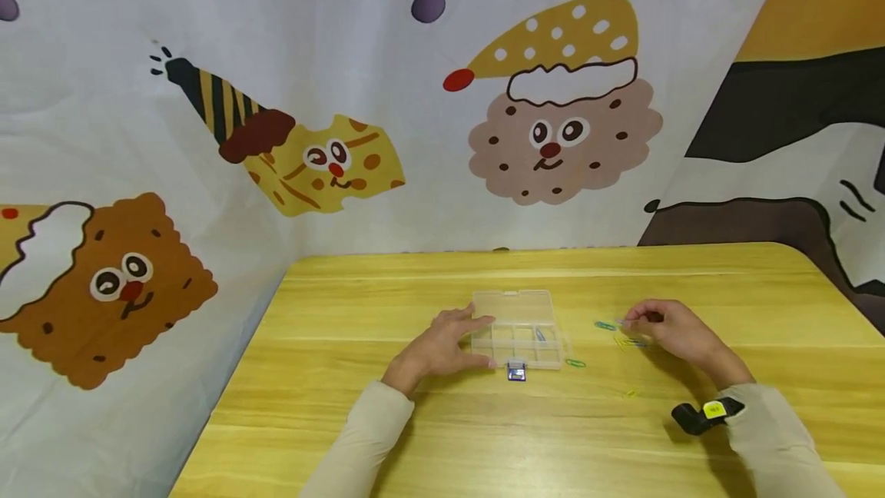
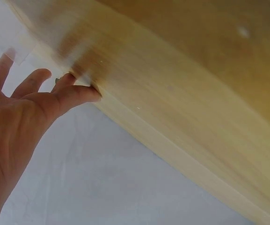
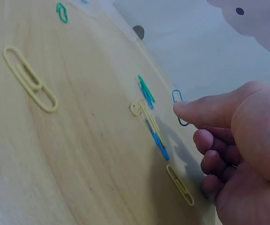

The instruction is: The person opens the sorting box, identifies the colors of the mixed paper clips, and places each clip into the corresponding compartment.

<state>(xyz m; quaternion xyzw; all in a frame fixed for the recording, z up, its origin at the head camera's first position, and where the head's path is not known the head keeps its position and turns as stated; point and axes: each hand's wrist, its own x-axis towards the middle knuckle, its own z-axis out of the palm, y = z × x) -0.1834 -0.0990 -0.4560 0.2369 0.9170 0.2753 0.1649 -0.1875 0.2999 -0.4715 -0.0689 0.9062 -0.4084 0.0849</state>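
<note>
A clear plastic compartment box (image 1: 512, 306) lies with its lid raised back. My left hand (image 1: 439, 344) rests against its left side, fingers spread, thumb near the front corner. A blue paper clip (image 1: 540, 335) is in one compartment. My right hand (image 1: 681, 333) pinches another blue paper clip (image 3: 177, 95) between thumb and forefinger, just above the table. Below that hand lie a small cluster of yellow paper clips (image 3: 144, 112) with blue ones, and a green paper clip (image 3: 146, 89). The left wrist view shows little of the box.
A green paper clip (image 1: 575, 363) lies right of the box, and a yellow paper clip (image 1: 631, 393) nearer the front. A small blue-and-white piece (image 1: 516, 372) sits at the box's front edge. Behind the wooden table (image 1: 484, 444) hangs a printed cloth (image 1: 359, 29).
</note>
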